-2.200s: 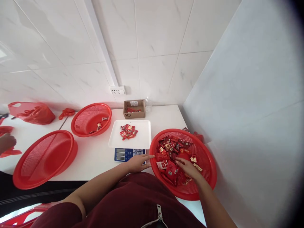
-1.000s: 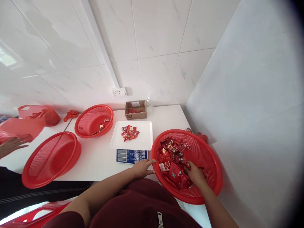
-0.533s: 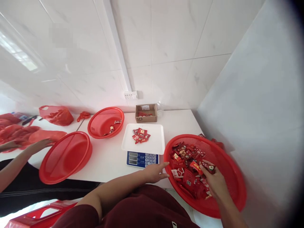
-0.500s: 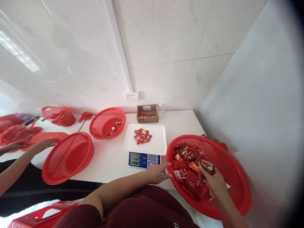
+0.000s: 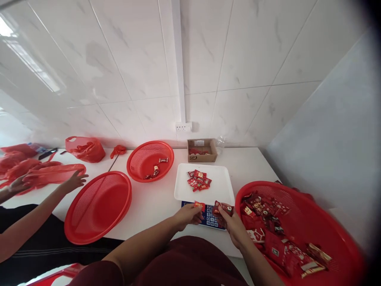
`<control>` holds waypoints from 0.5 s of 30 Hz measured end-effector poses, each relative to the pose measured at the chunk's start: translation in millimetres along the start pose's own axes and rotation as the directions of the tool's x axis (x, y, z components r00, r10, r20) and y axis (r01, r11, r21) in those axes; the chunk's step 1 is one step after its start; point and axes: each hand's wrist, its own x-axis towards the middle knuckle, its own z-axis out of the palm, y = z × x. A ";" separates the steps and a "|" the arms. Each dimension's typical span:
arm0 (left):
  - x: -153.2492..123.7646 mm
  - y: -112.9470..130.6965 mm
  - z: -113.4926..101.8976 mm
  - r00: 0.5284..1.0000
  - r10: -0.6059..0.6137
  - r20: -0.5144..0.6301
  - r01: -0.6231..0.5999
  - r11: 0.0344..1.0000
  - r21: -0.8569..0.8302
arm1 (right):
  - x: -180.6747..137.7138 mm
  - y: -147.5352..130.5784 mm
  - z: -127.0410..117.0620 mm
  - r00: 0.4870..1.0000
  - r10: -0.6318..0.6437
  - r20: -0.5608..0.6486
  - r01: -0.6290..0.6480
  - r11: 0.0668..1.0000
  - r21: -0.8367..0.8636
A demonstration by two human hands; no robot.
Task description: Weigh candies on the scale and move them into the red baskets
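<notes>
My left hand (image 5: 188, 215) is closed on a small red candy packet (image 5: 199, 205) with yellow print, just over the scale's blue keypad (image 5: 212, 216). To its right, my right hand (image 5: 233, 226) pinches dark red candy packets (image 5: 222, 209); how many is unclear. Beyond both hands the white weighing tray (image 5: 218, 182) carries a small pile of red candy packets (image 5: 200, 180). At the right, a large red basket (image 5: 336, 222) holds many wrapped sweets (image 5: 268, 210), partly hidden by my right forearm.
A red basket (image 5: 139, 155) with several sweets stands behind another red basket (image 5: 98, 210). A cardboard box (image 5: 202, 157) sits by the wall. On the left, a co-worker's hand (image 5: 73, 180) is near red plastic bags (image 5: 56, 173); a tied red bag (image 5: 86, 149) stands behind.
My right hand has come out of the large basket with packets and moved left over the scale. My left hand has left the basket rim and now holds a packet. The view has shifted.
</notes>
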 end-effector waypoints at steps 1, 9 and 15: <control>1.2 1.6 -10.8 0.999 -0.020 -0.038 0.019 0.999 -0.030 | 3.3 0.6 5.6 1.000 0.027 -0.002 -0.027 0.999 0.029; 18.4 31.3 -54.7 0.996 -0.062 -0.068 0.057 0.995 -0.076 | 15.7 -9.3 41.9 0.999 0.051 0.018 -0.053 0.993 0.102; 10.2 19.1 -60.0 0.990 -0.111 0.086 0.112 0.994 -0.009 | 2.7 4.2 37.4 0.998 0.044 0.036 -0.044 0.999 -0.006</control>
